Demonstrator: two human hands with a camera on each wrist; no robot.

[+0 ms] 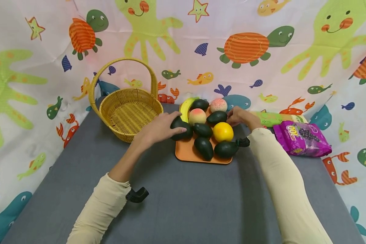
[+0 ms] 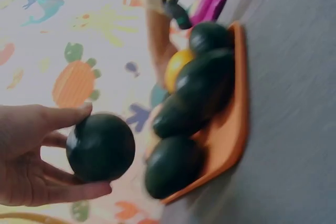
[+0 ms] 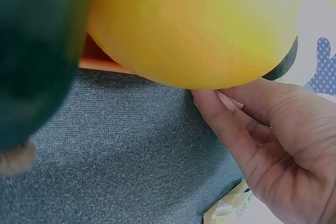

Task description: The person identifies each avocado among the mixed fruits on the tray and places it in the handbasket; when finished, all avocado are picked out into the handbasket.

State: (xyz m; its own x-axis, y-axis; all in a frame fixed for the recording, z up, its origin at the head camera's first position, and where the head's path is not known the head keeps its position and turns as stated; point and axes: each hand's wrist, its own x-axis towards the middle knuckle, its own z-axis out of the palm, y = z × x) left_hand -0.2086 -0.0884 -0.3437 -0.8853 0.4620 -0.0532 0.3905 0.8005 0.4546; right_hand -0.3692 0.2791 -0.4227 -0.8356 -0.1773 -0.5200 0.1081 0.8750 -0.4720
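Observation:
My left hand (image 1: 154,130) grips a dark green avocado (image 2: 102,148) between thumb and fingers, raised at the left side of an orange tray (image 1: 187,156). Another avocado (image 2: 173,166) lies close by on the tray in the left wrist view. My right hand (image 1: 239,116) is at the tray's right edge, beside an avocado (image 1: 217,117) and a yellow-orange fruit (image 1: 223,131). In the right wrist view its thumb and fingers pinch at the tray rim, their tips hidden behind that fruit. More avocados, two peaches (image 1: 197,116) and a banana (image 1: 186,107) fill the tray.
A woven yellow basket (image 1: 132,108) with a tall handle stands left of the tray. To the right lie a purple pack (image 1: 305,138) and a green pack (image 1: 274,118). A patterned cloth (image 1: 183,40) hangs behind the grey table (image 1: 198,203).

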